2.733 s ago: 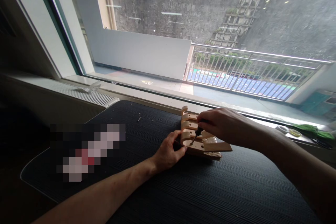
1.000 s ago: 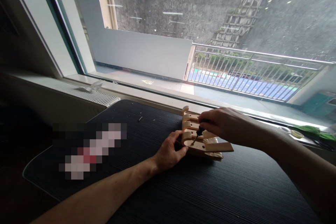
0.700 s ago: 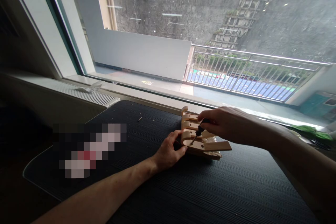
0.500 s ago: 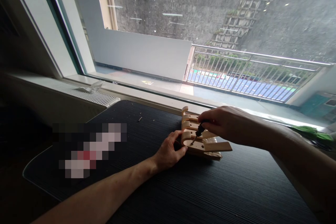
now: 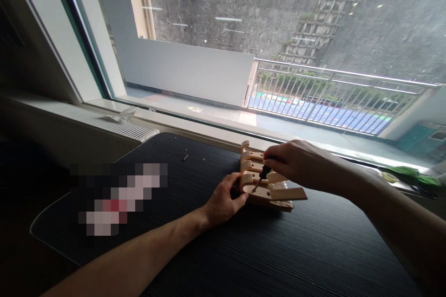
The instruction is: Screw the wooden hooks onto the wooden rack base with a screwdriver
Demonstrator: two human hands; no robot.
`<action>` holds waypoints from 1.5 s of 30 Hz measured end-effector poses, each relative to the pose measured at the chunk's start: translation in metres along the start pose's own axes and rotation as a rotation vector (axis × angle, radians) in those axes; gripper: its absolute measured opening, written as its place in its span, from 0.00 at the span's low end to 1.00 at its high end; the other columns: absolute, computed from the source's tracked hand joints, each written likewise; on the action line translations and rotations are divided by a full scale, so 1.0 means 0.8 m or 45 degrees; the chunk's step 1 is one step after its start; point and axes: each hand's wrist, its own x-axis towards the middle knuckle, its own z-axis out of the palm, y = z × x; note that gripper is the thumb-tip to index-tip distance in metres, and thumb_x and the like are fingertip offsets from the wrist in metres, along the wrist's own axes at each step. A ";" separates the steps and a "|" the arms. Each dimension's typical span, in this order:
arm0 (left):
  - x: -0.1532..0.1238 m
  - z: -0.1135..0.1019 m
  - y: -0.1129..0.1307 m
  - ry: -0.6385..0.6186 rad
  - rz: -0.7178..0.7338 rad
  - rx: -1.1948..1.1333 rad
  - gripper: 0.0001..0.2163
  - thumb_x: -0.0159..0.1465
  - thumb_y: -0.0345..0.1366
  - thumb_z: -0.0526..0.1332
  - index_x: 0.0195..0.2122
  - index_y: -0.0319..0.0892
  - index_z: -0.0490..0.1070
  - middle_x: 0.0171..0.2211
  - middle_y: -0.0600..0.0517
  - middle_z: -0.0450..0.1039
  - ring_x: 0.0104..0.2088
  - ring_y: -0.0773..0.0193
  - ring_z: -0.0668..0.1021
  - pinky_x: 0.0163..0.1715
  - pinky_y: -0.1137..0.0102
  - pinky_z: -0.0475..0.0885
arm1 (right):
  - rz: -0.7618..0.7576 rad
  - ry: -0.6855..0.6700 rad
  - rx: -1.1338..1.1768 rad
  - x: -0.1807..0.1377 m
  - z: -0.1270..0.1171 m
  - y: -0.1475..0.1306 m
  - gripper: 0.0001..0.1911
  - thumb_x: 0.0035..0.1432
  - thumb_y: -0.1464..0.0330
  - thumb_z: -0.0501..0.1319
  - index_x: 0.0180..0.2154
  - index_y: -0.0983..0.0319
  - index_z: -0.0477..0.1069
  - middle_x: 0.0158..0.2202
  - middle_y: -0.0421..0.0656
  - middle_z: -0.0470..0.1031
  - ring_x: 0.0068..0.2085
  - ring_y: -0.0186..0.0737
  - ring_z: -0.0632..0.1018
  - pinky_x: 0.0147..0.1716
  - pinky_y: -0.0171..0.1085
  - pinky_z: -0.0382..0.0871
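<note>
Gripping the dark handle of a screwdriver (image 5: pixel 265 172) in the right hand (image 5: pixel 296 160), with fingers curled round it and the back of the hand turned up. Slanting the screwdriver's long axis from the handle at upper right to the tip at lower left, and pointing the tip down onto the nearest strip (image 5: pixel 287 194) of a wooden rack (image 5: pixel 247 179), close to the curled end. Holding the rack's left edge between thumb and fingers of the left hand (image 5: pixel 225 199). Pointing the strip's flat end rightward, with the curl at the left. Steadying the rack on a black desk (image 5: pixel 313 250), near the far edge. Facing a windowsill (image 5: pixel 181 122) beyond the desk, with a metal railing (image 5: pixel 319 97) outside. Having small bits (image 5: pixel 186 157) and a pixel-blurred item (image 5: pixel 123 202) farther left on the desk, and a white heater (image 5: pixel 132 128) past them, with a clear wrapper (image 5: pixel 121 115) on top.
</note>
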 end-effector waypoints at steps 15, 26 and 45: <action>0.001 0.000 -0.001 0.000 0.020 -0.024 0.18 0.56 0.30 0.61 0.48 0.42 0.66 0.41 0.49 0.71 0.40 0.62 0.73 0.42 0.68 0.70 | -0.107 -0.079 0.125 0.002 -0.001 -0.002 0.13 0.61 0.64 0.51 0.35 0.57 0.73 0.24 0.36 0.72 0.23 0.29 0.67 0.22 0.32 0.54; 0.001 0.000 -0.001 -0.010 0.000 -0.034 0.19 0.56 0.31 0.61 0.49 0.42 0.65 0.43 0.48 0.71 0.40 0.62 0.74 0.43 0.68 0.70 | -0.022 -0.042 0.068 -0.002 0.001 0.001 0.15 0.61 0.61 0.50 0.34 0.58 0.74 0.22 0.37 0.72 0.21 0.29 0.67 0.21 0.31 0.53; 0.001 -0.001 -0.003 -0.011 0.017 -0.024 0.19 0.56 0.31 0.61 0.50 0.42 0.65 0.43 0.48 0.71 0.42 0.61 0.73 0.44 0.68 0.70 | -0.096 -0.043 0.065 0.003 0.005 0.007 0.15 0.62 0.63 0.50 0.36 0.57 0.74 0.27 0.38 0.75 0.26 0.31 0.70 0.25 0.32 0.55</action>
